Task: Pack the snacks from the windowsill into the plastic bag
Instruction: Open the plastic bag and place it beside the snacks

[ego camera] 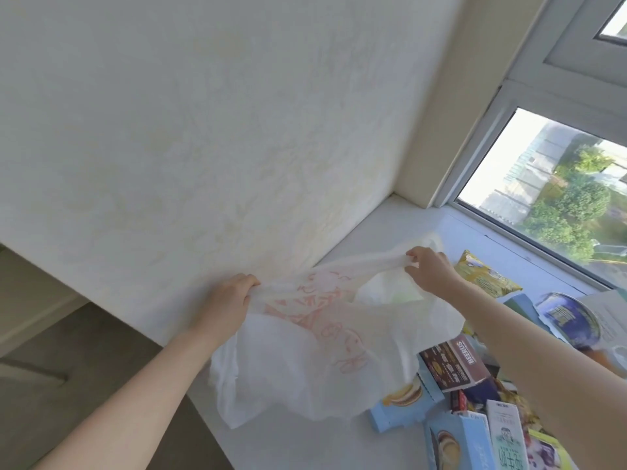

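Note:
A thin white plastic bag with faded red print hangs over the white windowsill. My left hand grips one side of its top edge. My right hand pinches the other side, and the top is stretched between them. Snacks lie to the right on the sill: a yellow packet, a brown box, light blue boxes partly under the bag, a blue round tin and a white carton. My right forearm covers part of the pile.
A pale textured wall runs along the left of the sill. The window stands at the back right, closed. Below left are the floor and a beige surface. A sheet of paper lies by the tin.

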